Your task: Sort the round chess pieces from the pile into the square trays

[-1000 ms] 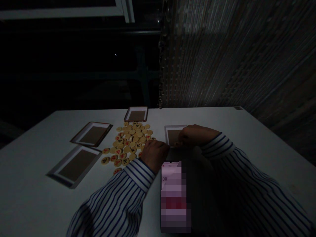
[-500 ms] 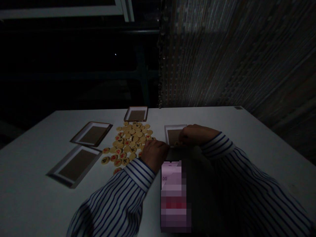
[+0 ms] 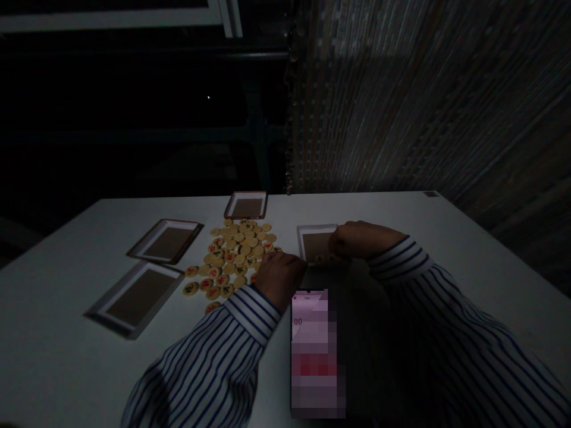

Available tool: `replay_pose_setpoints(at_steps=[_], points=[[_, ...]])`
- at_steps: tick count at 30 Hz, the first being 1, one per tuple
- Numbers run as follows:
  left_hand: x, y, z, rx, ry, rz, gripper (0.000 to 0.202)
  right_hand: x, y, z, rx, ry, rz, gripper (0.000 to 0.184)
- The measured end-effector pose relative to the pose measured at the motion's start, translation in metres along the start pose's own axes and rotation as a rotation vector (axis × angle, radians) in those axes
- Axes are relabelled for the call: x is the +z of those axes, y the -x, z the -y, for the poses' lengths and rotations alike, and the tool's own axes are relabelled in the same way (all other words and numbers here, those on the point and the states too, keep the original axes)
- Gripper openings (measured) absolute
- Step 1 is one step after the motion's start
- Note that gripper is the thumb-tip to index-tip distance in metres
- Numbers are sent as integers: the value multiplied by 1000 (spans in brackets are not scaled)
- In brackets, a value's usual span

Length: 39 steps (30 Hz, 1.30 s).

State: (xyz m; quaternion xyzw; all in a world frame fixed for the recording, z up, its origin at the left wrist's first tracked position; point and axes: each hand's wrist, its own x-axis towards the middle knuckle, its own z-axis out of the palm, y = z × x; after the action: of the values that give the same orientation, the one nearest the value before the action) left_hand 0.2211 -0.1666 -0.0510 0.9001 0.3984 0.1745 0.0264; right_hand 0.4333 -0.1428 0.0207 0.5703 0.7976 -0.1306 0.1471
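My left hand (image 3: 280, 276) is curled beside the near left corner of a shallow white box lid (image 3: 300, 241); whether its fingertips grip the rim is hidden. Over the right part of that lid, my right hand (image 3: 363, 239) has its fingers bent down and pressed together. What they pinch, if anything, cannot be seen. Two Chinese chess pieces (image 3: 320, 259) lie along the near side inside the lid, just left of the right fingers. A loose spread of round wooden Chinese chess pieces (image 3: 239, 249), some with red or black characters, covers the table left of my left hand.
Three more shallow boxes or lids lie around the pieces: one at the back (image 3: 247, 206), one at the left (image 3: 165, 241), one nearer me (image 3: 136, 299). A lit phone (image 3: 310, 339) is between my forearms. Beyond the white table (image 3: 375, 205) hangs a bead curtain (image 3: 379, 119).
My right hand has shifted slightly right and up, and two pieces inside the lid show more plainly beside its fingers. The left hand has stayed put.
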Motion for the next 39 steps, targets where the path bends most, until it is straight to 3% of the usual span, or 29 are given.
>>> replay_pose_setpoints(at_steps=[39], points=[[-2, 1, -2, -2, 6, 3, 17, -5, 5, 9, -11, 40, -24, 26]])
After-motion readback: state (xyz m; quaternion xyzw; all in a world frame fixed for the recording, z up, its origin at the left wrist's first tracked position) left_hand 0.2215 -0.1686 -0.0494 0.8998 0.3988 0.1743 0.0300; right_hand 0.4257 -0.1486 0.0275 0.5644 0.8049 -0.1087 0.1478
